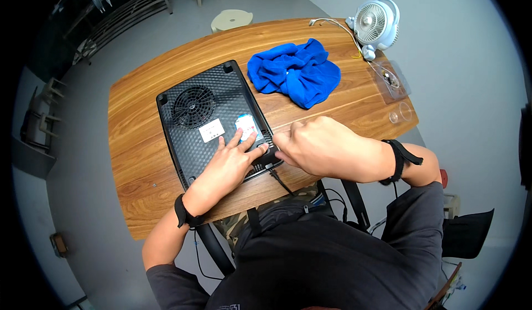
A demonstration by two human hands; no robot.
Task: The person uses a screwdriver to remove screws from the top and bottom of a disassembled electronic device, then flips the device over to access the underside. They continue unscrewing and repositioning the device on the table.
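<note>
A black induction cooker (216,102) lies with its underside up on the wooden table, its round fan grille (194,106) at the far left. My left hand (230,161) rests on its near right part, fingers spread over a blue-and-white label (247,126). A white label (211,131) sits beside the fingertips. My right hand (318,148) is closed in a fist at the cooker's near right corner, close to my left thumb. What the fist holds is mostly hidden; only a thin sliver shows at the fingers. A black power cord (281,181) leaves the near edge.
A crumpled blue cloth (295,72) lies right of the cooker. At the table's (138,171) far right stand a small white fan (372,24) with a cable, a clear plastic box (392,83) holding small parts and a clear cup (400,113). A stool (231,19) stands beyond.
</note>
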